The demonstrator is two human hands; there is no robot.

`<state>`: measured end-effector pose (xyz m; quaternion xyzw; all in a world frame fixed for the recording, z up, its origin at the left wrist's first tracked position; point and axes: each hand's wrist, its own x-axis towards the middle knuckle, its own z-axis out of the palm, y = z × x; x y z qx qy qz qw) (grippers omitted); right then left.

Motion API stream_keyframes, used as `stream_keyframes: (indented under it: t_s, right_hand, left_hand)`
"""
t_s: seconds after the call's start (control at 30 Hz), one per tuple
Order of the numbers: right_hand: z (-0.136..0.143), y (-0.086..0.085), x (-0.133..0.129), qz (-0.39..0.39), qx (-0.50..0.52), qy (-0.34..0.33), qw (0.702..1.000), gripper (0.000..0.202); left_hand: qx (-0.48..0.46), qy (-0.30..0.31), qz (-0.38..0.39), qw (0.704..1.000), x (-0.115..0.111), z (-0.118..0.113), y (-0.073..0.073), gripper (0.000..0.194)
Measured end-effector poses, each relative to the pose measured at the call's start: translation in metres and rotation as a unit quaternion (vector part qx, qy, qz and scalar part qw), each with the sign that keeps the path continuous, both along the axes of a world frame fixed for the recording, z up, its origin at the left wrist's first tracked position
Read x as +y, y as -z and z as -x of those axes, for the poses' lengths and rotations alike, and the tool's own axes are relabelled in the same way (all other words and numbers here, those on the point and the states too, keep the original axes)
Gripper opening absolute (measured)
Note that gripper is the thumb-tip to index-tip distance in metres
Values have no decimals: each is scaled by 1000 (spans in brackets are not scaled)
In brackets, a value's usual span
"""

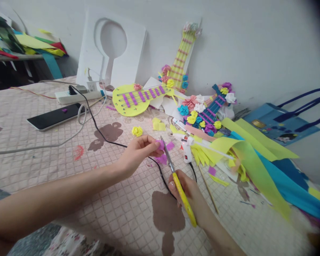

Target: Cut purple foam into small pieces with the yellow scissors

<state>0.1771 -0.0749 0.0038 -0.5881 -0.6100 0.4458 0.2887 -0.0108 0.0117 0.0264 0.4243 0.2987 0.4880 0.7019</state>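
At left, toward the far edge of the table (pixel 117 199), lies a black phone (pixel 54 117), with a yellow guitar-shaped craft (pixel 132 103) to its right near that edge. Well in from the near edge, the left hand (pixel 142 153) pinches purple paper (pixel 160 144) at the blades of scissors (pixel 184 197), whose yellow handle the right hand (pixel 190 190) grasps with curled fingers. A white glue gun (pixel 187 151) lies just beyond that hand, and a blue bag (pixel 290 119) stands farther right by the far edge.

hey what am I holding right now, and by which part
Your right hand holds the scissors by the yellow handle; your left hand pinches a small purple piece by its near edge.
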Motion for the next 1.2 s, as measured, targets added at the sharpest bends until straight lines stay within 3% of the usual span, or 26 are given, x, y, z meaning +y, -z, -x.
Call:
stream_keyframes:
  t_s: [0.73, 1.0, 1.2]
  right_hand:
    - [1, -5, -1, 8, -13, 8, 1000, 36]
    - [-1, 1, -1, -7, -16, 7, 1000, 35]
    - [0, -5, -1, 3, -26, 5, 1000, 36]
  left_hand:
    - [2, 0, -10, 1000, 2, 0, -1, 17]
    - [-1, 0, -10, 1000, 5, 1, 0, 17]
    - [1, 9, -13, 1000, 5, 3, -2, 17]
